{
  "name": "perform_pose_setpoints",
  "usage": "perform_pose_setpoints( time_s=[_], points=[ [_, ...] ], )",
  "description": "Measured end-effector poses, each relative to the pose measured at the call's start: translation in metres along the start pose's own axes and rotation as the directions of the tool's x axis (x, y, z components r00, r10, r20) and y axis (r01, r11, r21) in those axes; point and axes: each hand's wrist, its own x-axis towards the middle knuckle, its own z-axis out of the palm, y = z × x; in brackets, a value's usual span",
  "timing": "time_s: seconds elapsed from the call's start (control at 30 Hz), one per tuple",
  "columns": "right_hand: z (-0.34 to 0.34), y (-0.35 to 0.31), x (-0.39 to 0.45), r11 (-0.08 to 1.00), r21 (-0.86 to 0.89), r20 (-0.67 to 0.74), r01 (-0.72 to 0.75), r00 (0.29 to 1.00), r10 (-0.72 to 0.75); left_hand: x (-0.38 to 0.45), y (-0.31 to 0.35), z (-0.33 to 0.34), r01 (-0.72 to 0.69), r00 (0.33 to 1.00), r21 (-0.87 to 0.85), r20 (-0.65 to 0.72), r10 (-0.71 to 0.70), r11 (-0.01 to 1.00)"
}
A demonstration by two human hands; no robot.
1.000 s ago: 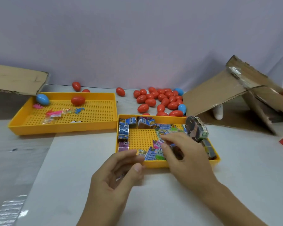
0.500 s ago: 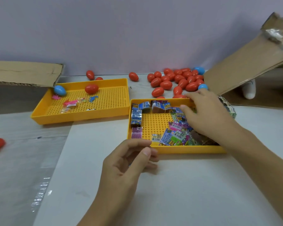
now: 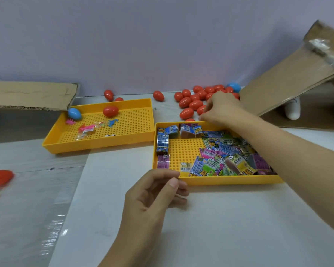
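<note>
Several red eggs (image 3: 189,102) and a blue egg (image 3: 234,86) lie in a pile at the back of the table. My right hand (image 3: 222,108) reaches over the far rim of the right yellow tray (image 3: 229,180) into that pile. Its fingers bend down onto a red egg (image 3: 201,109); whether they grip it is hidden. The tray holds several small printed packets (image 3: 218,158). My left hand (image 3: 154,195) rests on the table at the tray's front left corner, fingers loosely curled, with nothing seen in it.
A second yellow tray (image 3: 96,145) at the left holds a red egg (image 3: 110,111), a blue egg (image 3: 74,113) and small toy bits. Cardboard flaps stand at the far left (image 3: 31,95) and right (image 3: 289,79). A red object (image 3: 0,178) lies at the left edge.
My right hand left the packets in the right tray and moved back over its far rim to the egg pile. My left hand stayed at the tray's front corner.
</note>
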Motion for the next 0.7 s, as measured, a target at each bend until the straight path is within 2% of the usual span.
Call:
perform_pose_setpoints(
  time_s=[0.07, 0.1, 0.13, 0.2, 0.27, 0.33, 0.37, 0.43, 0.53, 0.7],
  points=[
    [0.000, -0.001, -0.028, 0.972, 0.179, -0.216, 0.150, 0.970, -0.110, 0.000, 0.002, 0.000, 0.006, 1.000, -0.004, 0.010, -0.006, 1.000],
    [-0.001, -0.004, -0.048, 0.922, 0.289, -0.308, 0.256, 0.937, -0.163, 0.001, 0.004, 0.001, 0.010, 1.000, -0.011, 0.018, -0.009, 1.000],
    [-0.003, -0.009, -0.069, 0.854, 0.385, -0.361, 0.350, 0.909, -0.209, 0.001, 0.005, 0.001, 0.010, 1.000, -0.016, 0.021, -0.010, 1.000],
    [-0.002, -0.018, -0.114, 0.726, 0.536, -0.353, 0.431, 0.896, -0.271, 0.001, 0.007, 0.002, 0.017, 1.000, -0.036, 0.019, -0.016, 0.999],
    [0.002, -0.027, -0.157, 0.595, 0.717, -0.236, 0.362, 0.930, -0.281, -0.001, 0.011, 0.003, 0.011, 0.999, -0.080, 0.037, -0.008, 0.997],
    [0.005, -0.033, -0.187, 0.378, 0.910, -0.084, 0.171, 0.968, -0.236, -0.003, 0.013, 0.003, -0.032, 0.999, -0.053, 0.040, 0.034, 0.998],
    [0.006, -0.033, -0.195, 0.263, 0.962, -0.018, 0.071, 0.980, -0.197, -0.005, 0.014, 0.003, -0.062, 0.998, -0.022, 0.032, 0.062, 0.998],
    [0.008, -0.031, -0.202, 0.132, 0.990, 0.070, -0.057, 0.993, -0.099, -0.008, 0.016, 0.003, -0.131, 0.991, 0.021, 0.012, 0.131, 0.991],
    [0.005, -0.029, -0.207, 0.106, 0.985, 0.139, -0.133, 0.989, -0.047, -0.011, 0.018, 0.004, -0.182, 0.983, 0.072, 0.020, 0.181, 0.981],
    [0.005, -0.025, -0.215, 0.147, 0.945, 0.308, -0.293, 0.947, -0.087, -0.011, 0.021, 0.004, -0.118, 0.991, 0.053, 0.068, 0.115, 0.992]
  ],
)
